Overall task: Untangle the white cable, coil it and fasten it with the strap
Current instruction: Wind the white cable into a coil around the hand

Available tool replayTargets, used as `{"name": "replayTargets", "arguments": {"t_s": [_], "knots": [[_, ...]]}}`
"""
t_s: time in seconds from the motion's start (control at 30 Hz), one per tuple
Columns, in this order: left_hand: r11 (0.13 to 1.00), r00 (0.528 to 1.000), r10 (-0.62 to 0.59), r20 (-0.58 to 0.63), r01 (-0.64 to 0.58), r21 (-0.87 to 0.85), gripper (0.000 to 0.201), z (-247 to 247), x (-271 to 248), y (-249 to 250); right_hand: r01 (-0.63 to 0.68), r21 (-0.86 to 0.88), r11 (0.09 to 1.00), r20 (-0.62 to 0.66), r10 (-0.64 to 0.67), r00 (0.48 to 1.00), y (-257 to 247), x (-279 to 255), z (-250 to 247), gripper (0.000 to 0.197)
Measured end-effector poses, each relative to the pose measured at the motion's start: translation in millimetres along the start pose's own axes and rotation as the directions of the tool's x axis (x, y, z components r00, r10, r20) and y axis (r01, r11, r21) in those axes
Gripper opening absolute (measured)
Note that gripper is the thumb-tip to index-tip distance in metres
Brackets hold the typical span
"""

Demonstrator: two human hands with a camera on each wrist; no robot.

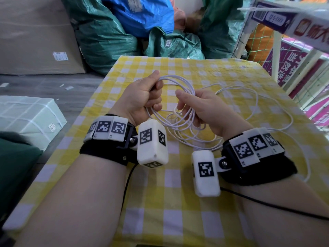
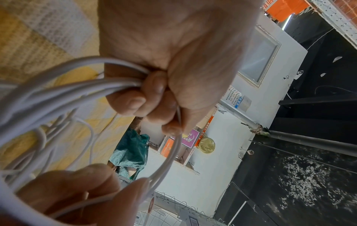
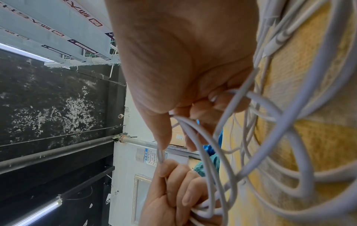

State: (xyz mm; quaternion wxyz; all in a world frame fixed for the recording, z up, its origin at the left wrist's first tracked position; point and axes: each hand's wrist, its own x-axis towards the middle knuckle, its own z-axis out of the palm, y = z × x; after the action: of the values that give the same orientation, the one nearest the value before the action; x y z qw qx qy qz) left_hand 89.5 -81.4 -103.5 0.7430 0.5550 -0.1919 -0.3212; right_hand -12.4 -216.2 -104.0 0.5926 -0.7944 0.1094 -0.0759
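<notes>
Your left hand [image 1: 140, 97] is fisted around a bundle of loops of the white cable [image 1: 179, 82], raised above the yellow-and-white checked tablecloth [image 1: 160, 202]. Your right hand [image 1: 201, 109] faces it, fingers curled round the opposite side of the same loops, thumb extended toward the left hand. Coil partly formed between both hands. Slack cable lies uncoiled on the cloth beyond and right of the right hand, curving toward the table's right edge. No strap can be made out. Beyond the table: green sacks [image 1: 99, 36], a blue bag [image 1: 142, 13].
</notes>
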Motion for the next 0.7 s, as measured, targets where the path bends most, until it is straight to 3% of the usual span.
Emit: {"name": "replayTargets", "arguments": {"t_s": [0.37,0.57,0.63,0.7], "knots": [[0.995,1.0,0.01,-0.02,-0.012,-0.097,0.043,-1,1,-1,-0.041,0.064,0.997,0.05,0.037,0.998,0,0,-6,0.035],[0.965,0.997,0.025,-0.07,-0.042,-0.258,0.043,-9,4,2,-0.135,0.208,0.969,0.023,0.133,0.991,-1,4,-13,0.055],[0.946,0.995,0.031,-0.09,-0.058,-0.318,0.043,-12,5,2,-0.117,0.238,0.964,-0.012,0.123,0.992,0,4,-14,0.053],[0.915,0.992,0.031,-0.12,-0.076,-0.396,0.043,-16,7,2,-0.026,0.23,0.973,-0.142,0.06,0.988,0,5,-13,0.044]]}}
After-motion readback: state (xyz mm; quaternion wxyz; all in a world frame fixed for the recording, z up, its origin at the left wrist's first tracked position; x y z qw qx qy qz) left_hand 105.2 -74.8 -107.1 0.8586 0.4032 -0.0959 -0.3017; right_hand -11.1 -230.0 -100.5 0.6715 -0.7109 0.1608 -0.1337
